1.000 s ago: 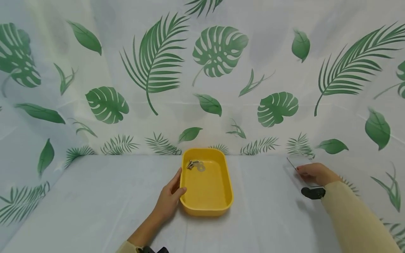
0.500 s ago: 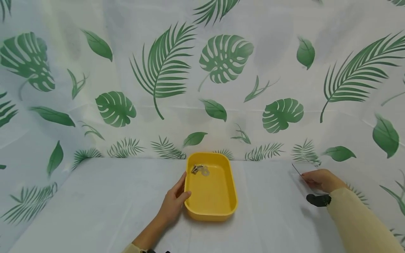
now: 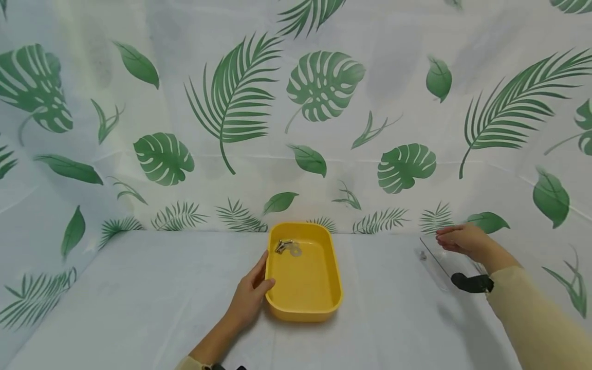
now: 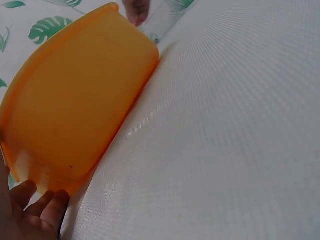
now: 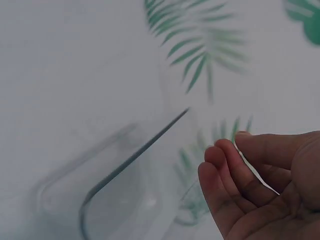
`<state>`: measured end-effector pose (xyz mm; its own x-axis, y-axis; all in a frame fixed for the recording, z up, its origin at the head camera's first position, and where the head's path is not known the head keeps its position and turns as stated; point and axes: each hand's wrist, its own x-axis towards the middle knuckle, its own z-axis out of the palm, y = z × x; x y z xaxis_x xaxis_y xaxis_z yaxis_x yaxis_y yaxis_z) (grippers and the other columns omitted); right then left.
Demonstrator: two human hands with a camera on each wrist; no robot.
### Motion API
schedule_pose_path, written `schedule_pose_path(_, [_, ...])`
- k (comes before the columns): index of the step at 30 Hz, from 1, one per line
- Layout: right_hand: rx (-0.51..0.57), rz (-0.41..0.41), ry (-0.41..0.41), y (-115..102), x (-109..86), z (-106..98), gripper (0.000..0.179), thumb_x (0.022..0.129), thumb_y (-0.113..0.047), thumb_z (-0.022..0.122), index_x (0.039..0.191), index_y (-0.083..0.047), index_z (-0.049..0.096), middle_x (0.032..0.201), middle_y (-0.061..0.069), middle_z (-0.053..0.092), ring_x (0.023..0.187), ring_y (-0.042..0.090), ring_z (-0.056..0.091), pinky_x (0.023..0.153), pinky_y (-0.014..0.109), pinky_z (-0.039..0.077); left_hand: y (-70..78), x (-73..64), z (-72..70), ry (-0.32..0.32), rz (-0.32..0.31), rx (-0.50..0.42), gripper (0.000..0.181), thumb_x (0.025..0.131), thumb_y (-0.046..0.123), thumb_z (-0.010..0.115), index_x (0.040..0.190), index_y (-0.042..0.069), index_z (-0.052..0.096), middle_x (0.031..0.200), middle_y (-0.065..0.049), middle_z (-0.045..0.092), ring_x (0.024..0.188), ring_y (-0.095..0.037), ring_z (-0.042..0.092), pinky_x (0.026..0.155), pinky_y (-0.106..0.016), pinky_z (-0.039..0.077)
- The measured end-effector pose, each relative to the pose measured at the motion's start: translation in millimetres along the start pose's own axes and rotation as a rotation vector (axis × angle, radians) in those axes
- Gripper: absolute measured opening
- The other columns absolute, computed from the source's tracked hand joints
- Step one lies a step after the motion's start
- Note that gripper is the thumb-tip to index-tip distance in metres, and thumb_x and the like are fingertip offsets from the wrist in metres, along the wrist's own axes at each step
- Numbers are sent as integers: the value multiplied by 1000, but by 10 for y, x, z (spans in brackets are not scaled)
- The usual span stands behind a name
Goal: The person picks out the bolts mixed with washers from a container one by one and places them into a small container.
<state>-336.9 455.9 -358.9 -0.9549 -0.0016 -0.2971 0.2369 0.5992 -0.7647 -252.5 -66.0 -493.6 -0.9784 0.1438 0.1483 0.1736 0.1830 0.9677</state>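
Observation:
My left hand (image 3: 250, 293) grips the left side of a yellow plastic tray (image 3: 302, 311), thumb over the rim and fingers along its outer wall. The left wrist view shows those fingertips (image 4: 56, 202) against the tray's side. Several small metal screw-like pieces (image 3: 281, 246) and a flat, pale piece with a hole (image 3: 295, 250) lie in its far left corner. On the right, my right hand (image 3: 467, 241) hovers above a clear, dark-edged container (image 3: 437, 262). In the right wrist view its fingers are loosely bent toward the thumb, with nothing visible between them.
A small shiny piece (image 3: 423, 255) shows near the clear container's left edge; whether it lies inside I cannot tell. White cloth (image 3: 152, 293) covers the table. Behind it hangs a leaf-printed sheet (image 3: 342, 154). A black device (image 3: 472, 282) sits on the right wrist.
My right hand has risen from the clear container's edge, and its fingers have loosened. The small shiny piece has come into view. My left hand keeps its grip on the tray.

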Motion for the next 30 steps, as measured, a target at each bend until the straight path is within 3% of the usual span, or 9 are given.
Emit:
schedule_pose_path(5, [-61, -87, -36, -469, -42, 73, 57, 105, -18, 51, 146, 18, 35, 105, -9, 68, 89, -5, 65, 87, 19, 59, 24, -25, -21, 29, -22, 24, 65, 100, 15, 54, 160, 24, 29, 167, 7, 29, 155, -18, 29, 124, -43, 28])
schedule_pose_path(8, [-106, -138, -60, -729, -71, 180, 56, 105, -22, 51, 146, 14, 39, 123, 7, 68, 96, -2, 66, 91, 20, 59, 42, -30, -34, 47, -21, 16, 65, 100, 14, 54, 160, 24, 30, 167, 7, 29, 155, -19, 29, 124, -43, 29])
schedule_pose_path(12, [-136, -197, -113, -956, -200, 355, 53, 106, -23, 49, 145, 12, 43, 143, 26, 56, 108, 6, 67, 97, 27, 58, 53, -21, -13, 12, -9, 6, 65, 101, 13, 52, 161, 22, 29, 168, 4, 27, 155, -21, 28, 123, -44, 28])
schedule_pose_path(17, [-57, -218, -191, -1160, -240, 685, 49, 106, -20, 49, 144, 10, 45, 144, 26, 55, 115, 14, 67, 102, 35, 57, 65, -11, 4, 10, -15, 15, 65, 101, 14, 53, 161, 21, 29, 167, 4, 28, 155, -21, 29, 123, -45, 28])
schedule_pose_path(23, [34, -231, -164, -1390, -138, 1050, 51, 104, -22, 54, 145, 7, 45, 139, 25, 59, 107, 16, 71, 102, 38, 56, 95, 55, -2, 2, 9, 10, 65, 102, 15, 53, 161, 24, 28, 168, 6, 27, 155, -20, 29, 124, -45, 30])
schedule_pose_path(30, [142, -185, -250, -1444, -45, 1538, 50, 104, -21, 54, 145, 5, 46, 139, 26, 58, 115, 27, 69, 102, 40, 56, 51, -2, 22, 7, -24, 9, 65, 101, 14, 53, 161, 22, 28, 168, 3, 27, 154, -23, 31, 123, -46, 30])
